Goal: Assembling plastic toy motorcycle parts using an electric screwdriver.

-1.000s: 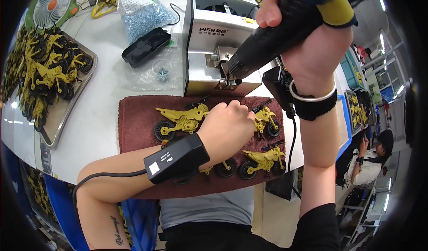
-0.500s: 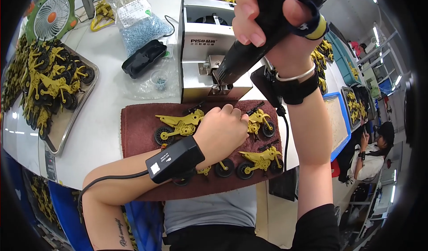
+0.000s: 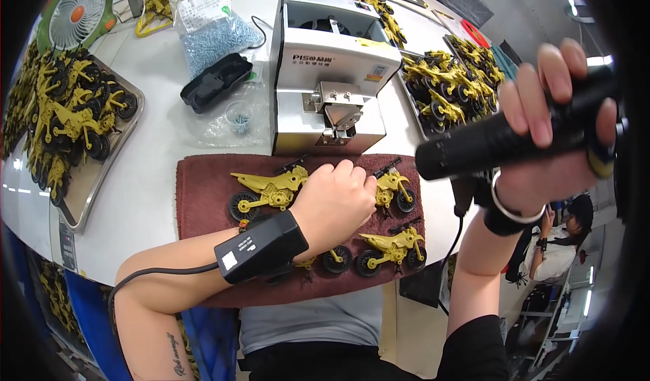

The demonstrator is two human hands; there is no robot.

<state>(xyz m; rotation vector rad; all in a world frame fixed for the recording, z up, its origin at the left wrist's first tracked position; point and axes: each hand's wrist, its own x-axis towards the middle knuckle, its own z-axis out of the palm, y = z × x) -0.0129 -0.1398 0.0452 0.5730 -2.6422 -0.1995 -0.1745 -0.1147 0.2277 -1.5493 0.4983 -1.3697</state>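
Right hand (image 3: 555, 171) wraps around a black driver (image 3: 460, 152) | Left hand (image 3: 337, 202), fingers curled, leans over toy bikes (image 3: 391, 247) on towel (image 3: 206, 178) | its hold, hidden, can't be told

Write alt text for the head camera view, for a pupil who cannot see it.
A person's right hand holds up a black cylindrical tool, while the curled left hand is among yellow toy motorcycles on a red-brown towel. Beyond the towel stands a silver machine, with heaped motorcycles on both sides.
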